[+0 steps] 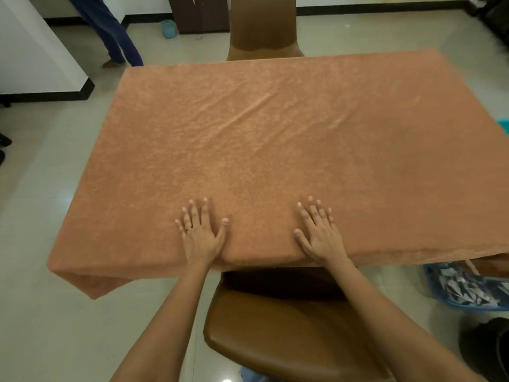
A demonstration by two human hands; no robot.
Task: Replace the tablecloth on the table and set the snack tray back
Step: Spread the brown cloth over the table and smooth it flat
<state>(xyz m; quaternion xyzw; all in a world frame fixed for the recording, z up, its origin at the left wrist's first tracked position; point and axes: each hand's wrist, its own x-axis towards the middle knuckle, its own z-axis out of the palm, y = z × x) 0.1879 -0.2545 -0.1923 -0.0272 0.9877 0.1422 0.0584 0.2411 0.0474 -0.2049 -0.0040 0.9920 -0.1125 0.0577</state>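
Step in hand: smoothing the fresh tablecloth (275, 139). It lies spread over the whole tabletop (137, 260), orange and textured, with its hem hanging over the near edge and a folded drape at the near left corner.

Left hand (199, 235) and right hand (319, 235) lie flat on the cloth just inside the near edge, a little apart. Fingers (205, 213) are straight and spread, pressing and gripping nothing.

A diagonal crease (242, 108) runs across the middle toward the far edge, with smaller ripples around it.

Judgement: the cloth is nearly settled. The next move calls for a sweep outward to flatten that ridge, then a reach for the snack tray (468, 288).

The tray is blue and holds silvery packets. It sits below the near right corner, off the tabletop. I cannot tell what it rests on.

Room: a brown chair (275, 326) is tucked under the near edge, and a second chair (263, 26) stands at the far edge. The floor (55, 326) is pale tile. A person's legs (110, 31) show beyond the far left corner, and a dark cabinet (198, 13) stands against the wall.
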